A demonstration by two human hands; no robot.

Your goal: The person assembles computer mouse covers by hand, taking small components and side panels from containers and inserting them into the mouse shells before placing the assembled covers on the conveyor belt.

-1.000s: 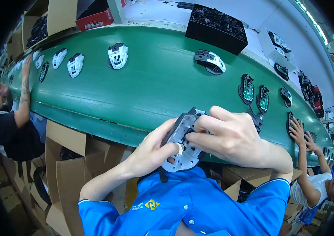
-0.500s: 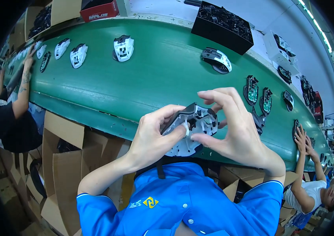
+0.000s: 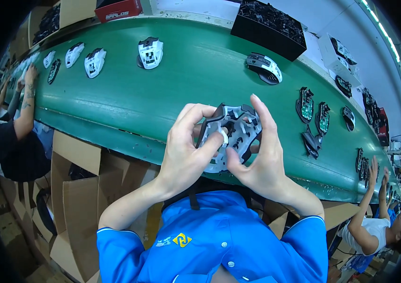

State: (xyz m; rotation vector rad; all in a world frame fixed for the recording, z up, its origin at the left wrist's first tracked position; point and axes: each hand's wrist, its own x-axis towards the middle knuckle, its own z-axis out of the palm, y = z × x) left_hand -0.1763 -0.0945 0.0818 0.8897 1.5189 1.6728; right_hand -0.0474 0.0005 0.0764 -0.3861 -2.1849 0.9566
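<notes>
Right hand (image 3: pixel 265 165): closer since a moment ago, gripped the mouse shell (image 3: pixel 246 130) along its right side.
Left hand (image 3: pixel 182 146): gripped the left, thumb inside.
Shell: sat between both, equally near, long axis running roughly near-to-far.
Green surface (image 3: pixel 205 70): stretched beyond, a black-and-white mouse (image 3: pixel 264 69) lying rightward.

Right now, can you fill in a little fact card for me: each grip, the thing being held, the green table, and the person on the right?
Held thing: hollow mouse shell, inside showing
Left grip: around its left side, thumb inside
Right grip: at its right side, index finger pointing up
Green table: white shells toward the left, green circuit boards toward the right
Person on the right: both hands raised
</notes>
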